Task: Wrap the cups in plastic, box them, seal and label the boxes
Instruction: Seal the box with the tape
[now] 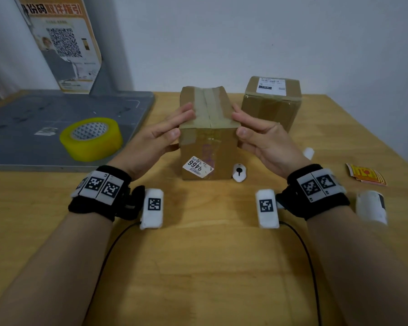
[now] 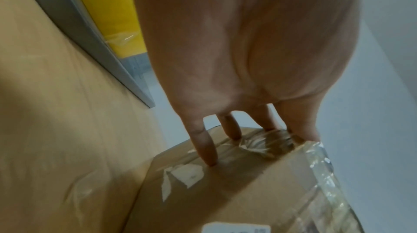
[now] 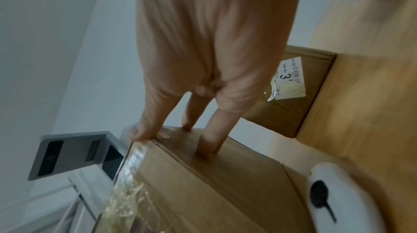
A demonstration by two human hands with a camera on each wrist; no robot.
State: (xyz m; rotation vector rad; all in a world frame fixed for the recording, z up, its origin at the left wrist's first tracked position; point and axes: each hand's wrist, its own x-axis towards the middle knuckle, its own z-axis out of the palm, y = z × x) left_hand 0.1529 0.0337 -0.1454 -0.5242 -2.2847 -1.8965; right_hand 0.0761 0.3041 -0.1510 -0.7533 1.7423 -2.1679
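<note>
A brown cardboard box [image 1: 210,147] stands on the wooden table [image 1: 198,255], its top seam covered with clear tape and a white label [image 1: 197,167] low on its front. My left hand [image 1: 167,130] presses its left upper side with straight fingers [image 2: 205,147], thumb at the front corner. My right hand [image 1: 257,135] presses the right upper side the same way, fingers [image 3: 210,140] flat on the cardboard [image 3: 214,183]. A second taped box [image 1: 271,102] with a white shipping label stands behind to the right. No cups are visible.
A yellow roll of tape [image 1: 91,137] lies on a grey mat [image 1: 33,109] at left. A small white tool [image 1: 239,172] sits by the box's front right corner. Red and yellow stickers [image 1: 365,177] and a white roll [image 1: 371,207] lie at right. The wall is close behind.
</note>
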